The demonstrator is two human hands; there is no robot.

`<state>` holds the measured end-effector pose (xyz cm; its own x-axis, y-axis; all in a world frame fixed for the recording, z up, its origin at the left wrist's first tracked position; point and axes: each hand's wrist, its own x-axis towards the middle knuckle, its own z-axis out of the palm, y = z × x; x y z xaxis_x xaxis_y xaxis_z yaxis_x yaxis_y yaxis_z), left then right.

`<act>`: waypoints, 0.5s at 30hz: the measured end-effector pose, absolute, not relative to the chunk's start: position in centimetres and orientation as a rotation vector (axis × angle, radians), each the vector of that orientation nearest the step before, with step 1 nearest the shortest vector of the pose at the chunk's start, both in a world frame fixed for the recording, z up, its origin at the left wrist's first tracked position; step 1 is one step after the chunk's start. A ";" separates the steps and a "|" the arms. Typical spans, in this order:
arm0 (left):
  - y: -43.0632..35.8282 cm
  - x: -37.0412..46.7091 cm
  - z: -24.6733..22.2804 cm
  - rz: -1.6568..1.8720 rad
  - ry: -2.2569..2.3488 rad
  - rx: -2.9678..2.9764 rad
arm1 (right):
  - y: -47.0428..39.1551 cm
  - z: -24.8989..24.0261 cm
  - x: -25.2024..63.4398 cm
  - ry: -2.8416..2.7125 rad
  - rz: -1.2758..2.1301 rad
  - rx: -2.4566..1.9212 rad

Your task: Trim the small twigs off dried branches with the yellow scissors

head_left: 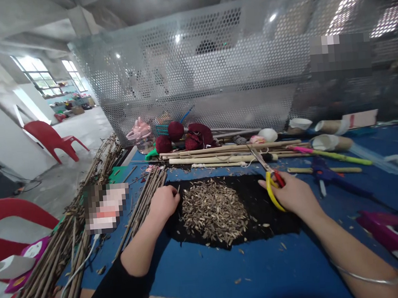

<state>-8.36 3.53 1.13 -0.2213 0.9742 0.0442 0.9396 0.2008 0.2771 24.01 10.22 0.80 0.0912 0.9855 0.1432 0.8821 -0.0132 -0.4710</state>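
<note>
1. From the head camera, looking down over a blue tabletop [209,276] at a heap of short dry pieces [214,212], spread across the left and middle of a black cloth [259,217], between both hands.
2. At the cloth's right side, with the right hand [297,192], gripping scissors [268,187] by yellow and red handles, fingers clamped around them, blades pointed away toward pale sticks [220,159] along the table's far side.
3. With the left hand [165,201], resting at the cloth's upper left edge beside the heap, fingertips drawn together near a short thin twig; cannot tell whether clamped on it.
4. Just left of that hand, lying lengthwise, a bunch of thin brown twigs [144,194]; farther left, a larger bundle of long stems [71,232].
5. Behind the pale sticks, dark red balls [176,130] in front of an upright perforated metal panel [200,75].
6. To the right, beyond the scissors, a dark blue glue gun [328,173]; nearer, at the right edge, a magenta device [395,234].
7. Off the table at left, on the floor, a red chair [51,137].
</note>
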 end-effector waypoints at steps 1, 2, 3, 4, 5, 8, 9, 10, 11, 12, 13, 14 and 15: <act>3.5 -8.4 1.1 0.407 2.321 1.852 | 10.2 0.7 23.9 -1.834 0.310 -1.917; 3.5 -8.4 1.1 0.458 2.327 1.824 | 10.1 0.7 23.8 -1.839 0.308 -1.905; 3.5 -8.5 1.2 0.524 2.334 1.784 | 10.1 0.6 23.7 -1.843 0.311 -1.900; 3.4 -8.5 1.2 0.607 2.336 1.739 | 10.0 0.5 23.6 -1.849 0.315 -1.900; 3.3 -8.5 1.3 0.704 2.328 1.693 | 9.9 0.4 23.5 -1.858 0.318 -1.903; 3.2 -8.5 1.8 1.042 2.192 1.567 | 9.6 0.4 23.3 -1.878 0.318 -1.896; 3.2 -8.4 2.1 1.152 2.096 1.506 | 9.5 0.5 23.2 -1.885 0.314 -1.875; 3.3 -8.1 2.4 1.245 1.971 1.427 | 9.5 0.7 23.0 -1.894 0.313 -1.846; 3.4 -7.7 2.8 1.314 1.819 1.336 | 9.4 1.0 22.8 -1.906 0.314 -1.809; 3.4 -7.2 3.3 1.354 1.654 1.240 | 9.3 1.4 22.4 -1.924 0.316 -1.768; 3.5 -6.5 3.7 1.368 1.491 1.150 | 9.2 1.9 22.0 -1.953 0.320 -1.729; 3.5 -5.7 4.1 1.364 1.343 1.077 | 9.2 2.4 21.6 -1.984 0.315 -1.680; 3.4 -4.7 4.5 1.358 1.229 1.021 | 9.0 2.9 21.1 -2.025 0.311 -1.633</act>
<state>-4.75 3.38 4.46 -0.1459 0.9887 -0.0330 -0.1310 0.0138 0.9913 21.09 9.04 2.94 -0.1417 0.9586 0.2469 0.8405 0.2483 -0.4816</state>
